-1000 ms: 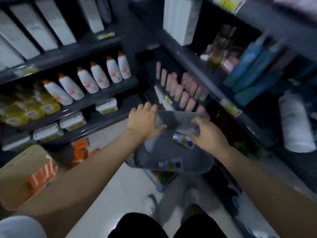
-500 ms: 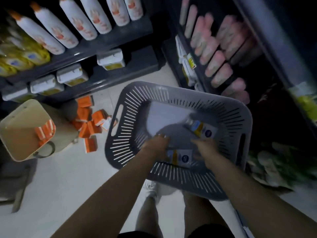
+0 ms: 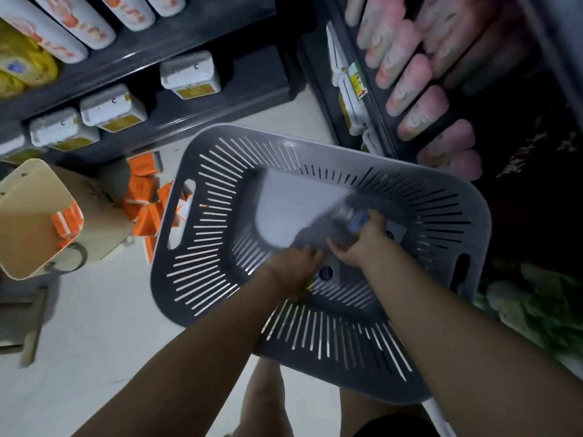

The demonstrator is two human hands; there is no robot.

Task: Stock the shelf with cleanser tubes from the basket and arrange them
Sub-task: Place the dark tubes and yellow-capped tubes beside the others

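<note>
Both arms reach down, left hand [image 3: 293,266] and right hand [image 3: 362,244] seemingly curled.

Dead centre: basket [image 3: 202,234], above the floor [image 3: 94,342]. Inside, near its 6 o'clock wall, left hand [image 3: 291,269] and right hand [image 3: 362,247] side by side, the right wrapped round a tube [image 3: 355,216], with a second tube [image 3: 326,272] between the two wrists. At 9 o'clock, bucket [image 3: 31,216], with cartons [image 3: 142,200] strewn between it and the basket. At 11 o'clock, boxes [image 3: 189,70] on a low shelf [image 3: 239,89], bottles [image 3: 72,23] one tier up. At 1 o'clock, shelved tubes [image 3: 410,80] in rows.
</note>
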